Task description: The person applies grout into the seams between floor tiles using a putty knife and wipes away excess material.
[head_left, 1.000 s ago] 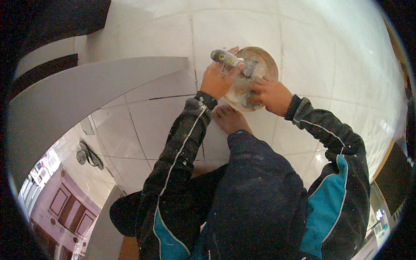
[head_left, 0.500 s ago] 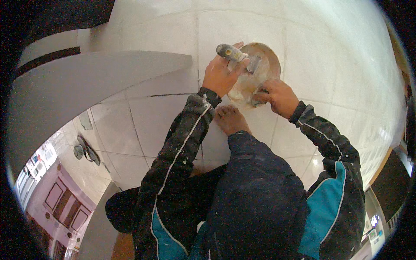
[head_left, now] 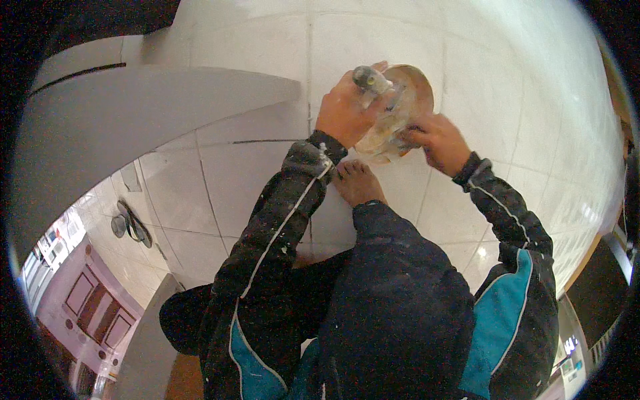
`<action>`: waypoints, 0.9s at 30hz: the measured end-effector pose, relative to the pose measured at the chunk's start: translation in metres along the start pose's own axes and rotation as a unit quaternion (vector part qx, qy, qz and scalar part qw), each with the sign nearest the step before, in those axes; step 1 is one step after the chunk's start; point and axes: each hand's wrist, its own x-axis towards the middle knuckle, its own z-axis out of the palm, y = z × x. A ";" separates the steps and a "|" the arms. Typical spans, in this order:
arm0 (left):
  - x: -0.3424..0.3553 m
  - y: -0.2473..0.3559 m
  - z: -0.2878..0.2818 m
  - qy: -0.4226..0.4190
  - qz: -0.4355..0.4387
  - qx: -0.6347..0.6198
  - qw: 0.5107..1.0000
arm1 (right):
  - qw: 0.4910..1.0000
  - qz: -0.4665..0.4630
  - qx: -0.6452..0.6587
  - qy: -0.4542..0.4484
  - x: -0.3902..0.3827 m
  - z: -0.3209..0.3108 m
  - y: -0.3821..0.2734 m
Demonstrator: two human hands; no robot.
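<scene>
Left fingers (head_left: 377, 105), gripping the scraper (head_left: 371, 79), shifted rightward; what right fingers (head_left: 419, 135) hold is unclear.

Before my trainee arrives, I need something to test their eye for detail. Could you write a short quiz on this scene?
1. True or false: the bare foot is nearer the bowl than the sandals are.
2. Which hand touches the scraper: a) left, b) right, c) neither?
3. Fill in: the floor is laid with pale ___.

Key: 1 true; 2 a, the left hand; 3 tiles.
</scene>
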 end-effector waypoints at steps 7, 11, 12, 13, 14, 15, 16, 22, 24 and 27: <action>0.000 0.010 -0.001 -0.014 -0.020 0.057 0.998 | 0.996 -0.007 -0.085 0.027 0.027 -0.038 -0.009; 0.000 0.017 0.001 0.007 -0.032 0.072 0.997 | 0.981 0.109 -0.154 -0.045 0.028 -0.042 -0.017; 0.000 0.020 0.001 0.017 -0.046 0.086 0.995 | 0.961 0.179 -0.185 -0.101 0.029 -0.043 -0.021; -0.001 0.022 0.001 0.019 -0.048 0.086 0.995 | 0.961 0.177 -0.185 -0.102 0.029 -0.040 -0.020; 0.000 0.026 0.002 0.036 -0.046 0.100 0.993 | 0.963 0.176 -0.177 -0.102 0.027 -0.036 -0.019; 0.002 0.030 0.003 0.050 -0.045 0.115 0.991 | 0.964 0.176 -0.169 -0.103 0.023 -0.029 -0.017; 0.003 0.035 0.006 0.048 -0.045 0.112 0.992 | 0.963 0.179 -0.169 -0.105 0.018 -0.018 -0.016; 0.004 0.039 0.008 0.069 -0.011 0.134 0.989 | 0.979 0.142 -0.065 -0.128 0.019 -0.020 -0.017; 0.003 0.037 0.008 0.070 -0.013 0.138 0.988 | 0.983 0.150 -0.076 -0.069 0.024 -0.032 -0.015; 0.004 0.042 0.011 0.068 0.001 0.134 0.989 | 0.983 0.157 -0.088 0.032 0.025 -0.026 -0.006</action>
